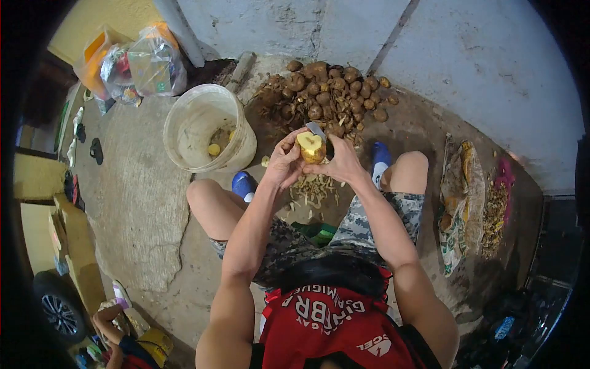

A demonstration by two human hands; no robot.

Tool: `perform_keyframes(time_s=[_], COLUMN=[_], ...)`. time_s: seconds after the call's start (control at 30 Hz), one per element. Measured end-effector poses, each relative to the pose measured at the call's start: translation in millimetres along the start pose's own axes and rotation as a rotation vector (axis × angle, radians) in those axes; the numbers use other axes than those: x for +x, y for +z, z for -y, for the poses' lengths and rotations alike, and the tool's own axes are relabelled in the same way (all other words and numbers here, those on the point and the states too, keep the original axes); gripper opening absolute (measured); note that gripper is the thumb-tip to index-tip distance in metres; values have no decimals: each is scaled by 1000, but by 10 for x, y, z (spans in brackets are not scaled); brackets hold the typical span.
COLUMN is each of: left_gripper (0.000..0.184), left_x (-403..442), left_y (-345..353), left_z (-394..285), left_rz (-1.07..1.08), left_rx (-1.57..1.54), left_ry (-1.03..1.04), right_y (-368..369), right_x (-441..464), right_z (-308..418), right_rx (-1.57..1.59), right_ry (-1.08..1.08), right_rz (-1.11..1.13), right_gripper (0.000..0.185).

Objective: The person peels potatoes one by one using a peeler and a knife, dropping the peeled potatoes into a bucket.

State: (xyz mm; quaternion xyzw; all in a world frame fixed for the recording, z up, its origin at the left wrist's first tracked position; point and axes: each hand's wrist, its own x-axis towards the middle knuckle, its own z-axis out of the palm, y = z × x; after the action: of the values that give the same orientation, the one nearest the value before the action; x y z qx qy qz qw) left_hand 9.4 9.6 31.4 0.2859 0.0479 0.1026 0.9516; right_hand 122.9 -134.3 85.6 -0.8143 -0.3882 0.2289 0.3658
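Note:
A partly peeled potato point(312, 149) is held up between my hands, its pale yellow flesh bare on top and brown skin left lower down. My left hand point(285, 161) grips it from the left, fingers curled round its side. In my closed right hand point(342, 161) is a knife, its short grey blade point(316, 130) lying at the potato's far edge; the handle is hidden. The right thumb reaches toward the potato's near side. Below the hands, peel strips point(313, 189) lie scattered on the ground between my feet.
A heap of brown unpeeled potatoes point(332, 92) lies by the wall. Left of my hands stands a white bucket point(241, 150) with a few peeled pieces inside. Filled plastic bags point(153, 71) sit at upper left, an opened sack point(462, 190) at right. Another person point(110, 329) is at lower left.

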Motion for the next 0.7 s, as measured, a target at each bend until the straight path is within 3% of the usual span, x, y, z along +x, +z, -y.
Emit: perform_keyframes(time_s=[0.13, 0.2, 0.3, 0.4, 0.7], left_gripper=[74, 69, 69, 70, 68], left_x=[-5, -14, -14, 0, 30], left_y=[-16, 0, -23, -14, -18], left_z=[-10, -35, -62, -127, -174], left_rz=[19, 63, 82, 82, 59], left_rx=[3, -57, -33, 6, 46], left_ry=[0, 8, 9, 2, 65], right_y=[36, 25, 1, 108, 233], right_x=[-14, -40, -58, -62, -69], right_z=[-49, 33, 82, 4, -101], right_rx=[56, 68, 72, -22, -71], right_ry=[-15, -111, -27, -50, -86], right_rz=[22, -73, 35, -16, -60], right_gripper=[80, 79, 75, 71, 79])
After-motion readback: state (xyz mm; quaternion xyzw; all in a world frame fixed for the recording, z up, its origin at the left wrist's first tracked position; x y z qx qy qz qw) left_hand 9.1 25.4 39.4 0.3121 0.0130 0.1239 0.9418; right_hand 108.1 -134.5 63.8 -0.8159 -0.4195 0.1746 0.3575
